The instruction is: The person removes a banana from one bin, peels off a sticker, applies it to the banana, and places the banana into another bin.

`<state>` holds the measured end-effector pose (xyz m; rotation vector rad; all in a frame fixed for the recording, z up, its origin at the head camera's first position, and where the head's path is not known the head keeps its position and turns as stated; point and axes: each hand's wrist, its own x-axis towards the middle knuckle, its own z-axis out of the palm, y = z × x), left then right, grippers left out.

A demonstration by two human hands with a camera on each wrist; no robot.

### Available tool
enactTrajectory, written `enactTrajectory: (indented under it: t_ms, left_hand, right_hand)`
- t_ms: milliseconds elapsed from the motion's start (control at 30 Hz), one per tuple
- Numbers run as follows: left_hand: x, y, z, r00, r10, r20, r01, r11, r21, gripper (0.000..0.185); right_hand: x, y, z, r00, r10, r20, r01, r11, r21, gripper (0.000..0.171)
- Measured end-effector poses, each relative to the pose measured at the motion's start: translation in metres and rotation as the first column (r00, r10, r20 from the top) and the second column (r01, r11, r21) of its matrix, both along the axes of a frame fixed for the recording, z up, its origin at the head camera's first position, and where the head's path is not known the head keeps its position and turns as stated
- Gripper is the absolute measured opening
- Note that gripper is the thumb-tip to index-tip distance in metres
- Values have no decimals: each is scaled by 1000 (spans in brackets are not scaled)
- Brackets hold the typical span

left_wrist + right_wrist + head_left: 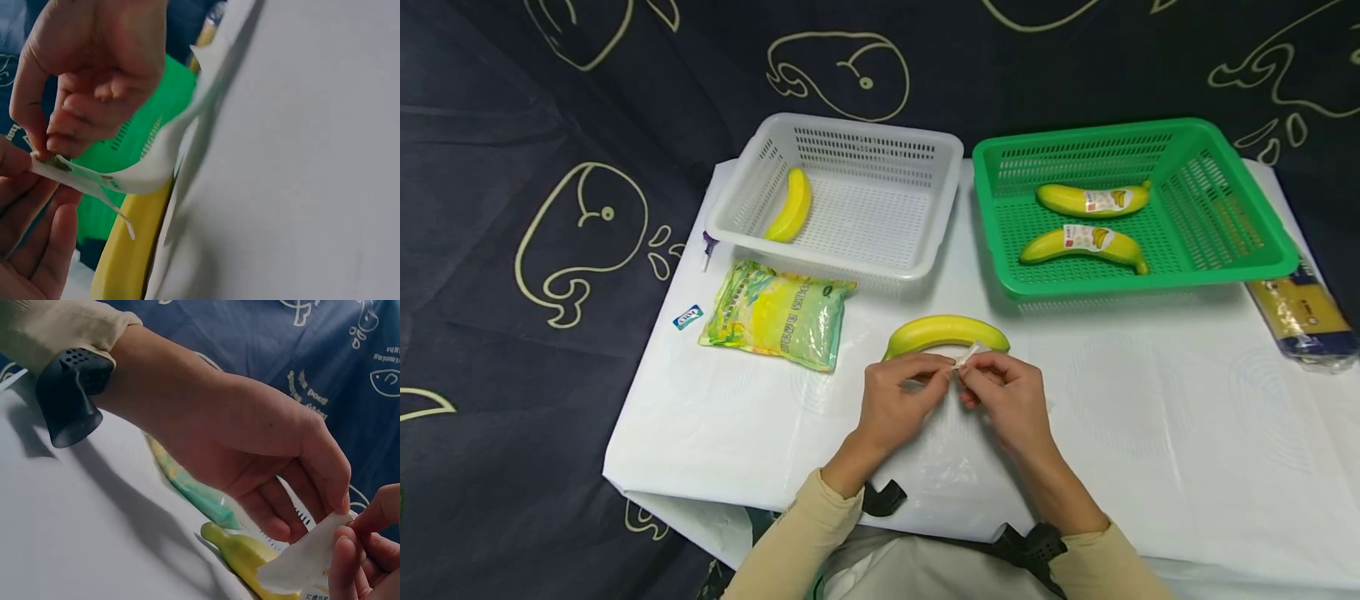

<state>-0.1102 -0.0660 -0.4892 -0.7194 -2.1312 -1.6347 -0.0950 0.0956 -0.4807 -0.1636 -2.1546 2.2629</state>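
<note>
"Banana (946, 327) on the white table (1120, 400): where exactly does it lie?"

"Just beyond the left hand (897, 402) and the right hand (1011, 397), with its inner curve toward the person. One end meets the left hand in the head view; whether they touch, I cannot tell."

"And the fingers?"

"Clamped on both sides. The left hand pinches a white label (975, 351) between thumb and forefinger, and the right hand pinches it too, the fingertips close together. Seen from the left wrist, the label bends in a curved strip, with a narrow tail hanging beside it."

"What stands behind?"

"A white basket (831, 265), with a smaller-looking yellow banana (792, 204) along its left side. To its right is a green basket (1135, 286), holding two bananas, an upper one (1063, 198) and a lower one (1123, 249), each bearing a printed sticker."

"And at the edges?"

"On the left, a yellow-green packet (778, 317) in front of the white basket, a small blue-and-white wrapper (688, 317) beside it. On the right, a navy-and-gold packet (1303, 315), partly hidden by the green basket's corner."
</note>
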Motion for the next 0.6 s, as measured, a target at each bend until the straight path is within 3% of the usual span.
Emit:
enactTrajectory:
  t_ms: [200, 600]
  left_hand:
    - [11, 4, 24, 976, -42, 214, 3, 984, 177, 7]
    - [14, 4, 28, 910, -76, 408, -40, 962, 269, 7]
  right_hand:
    - [0, -1, 1, 1000, 5, -25, -5, 1000, 12, 3]
    - [2, 1, 6, 998, 61, -23, -60, 998, 32, 4]
